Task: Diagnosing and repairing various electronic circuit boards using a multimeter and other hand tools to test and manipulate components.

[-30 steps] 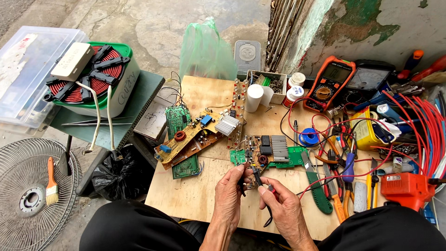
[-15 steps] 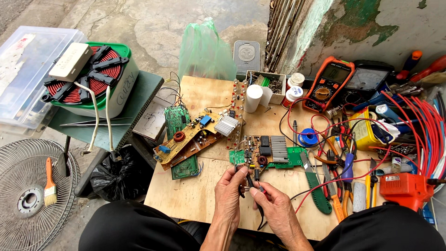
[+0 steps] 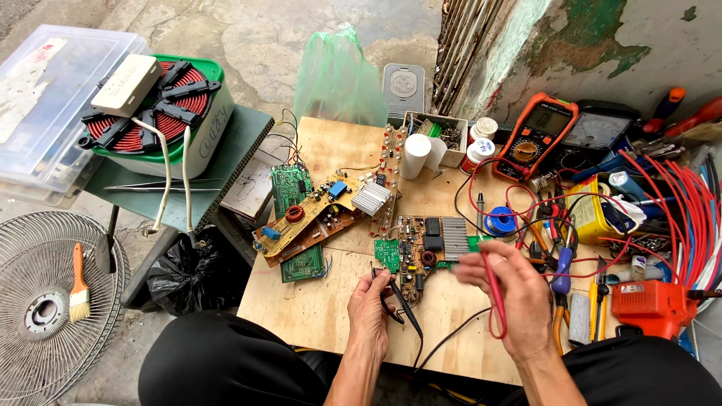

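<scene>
1. While both forearms reach up from the bottom edge of the head view, I see my left hand (image 3: 370, 312) low over the plywood table (image 3: 301, 308), palm turned inward and wrist nearly straight.
2. Its fingers (image 3: 381, 289) are closed round a black probe (image 3: 398, 297), held like a pen, with the tip pointing up toward the circuit board (image 3: 421, 252) and lying at that board's near edge; I cannot tell whether tip and board touch.
3. My right hand (image 3: 511, 297) sits higher and to the right, lifted off the table, with the wrist bent back and the knuckles facing the camera.
4. Its fingers (image 3: 481, 267) pinch a red probe (image 3: 492, 289), which hangs slantwise across the palm, its lead looping below.
5. That circuit board lies flat near the table's middle, with a grey finned heat sink (image 3: 453, 229) on its far right part.
6. Just left of it lie more boards stacked askew, among them a tan board (image 3: 312, 218) with a copper coil.
7. Well beyond, at the far right of the table, an orange multimeter (image 3: 541, 135) leans with red wire trailing from it.
8. Near the right hand stands an orange tool (image 3: 650, 304).
</scene>
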